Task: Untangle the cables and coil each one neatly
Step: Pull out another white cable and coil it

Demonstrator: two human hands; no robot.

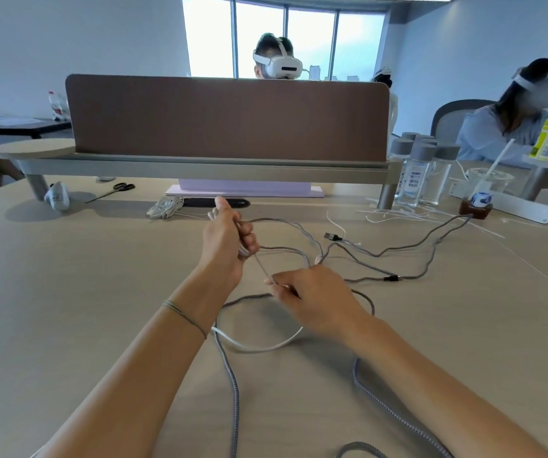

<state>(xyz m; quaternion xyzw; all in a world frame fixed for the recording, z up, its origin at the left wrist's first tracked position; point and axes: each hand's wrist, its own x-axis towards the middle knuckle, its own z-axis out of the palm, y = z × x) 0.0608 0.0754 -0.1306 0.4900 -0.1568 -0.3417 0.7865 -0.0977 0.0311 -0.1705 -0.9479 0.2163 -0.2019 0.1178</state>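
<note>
Now both hands' fingers, left (224, 239) and right (312, 300), pinch braided grey cable (262, 267) taut.

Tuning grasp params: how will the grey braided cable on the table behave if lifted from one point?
Likely floppy: the grey braided cable lies in loose curves across the table, so it should sag either side of the grip. Probably light. Its loops cross a white cable, so lifting may drag that along. The taut stretch between left hand and right hand suggests it straightens under pull.

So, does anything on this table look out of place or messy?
Yes. The grey cables sprawl in crossing loops, not coiled. Loose white strips lie scattered by the bottles, and scissors lie open near the divider.
</note>
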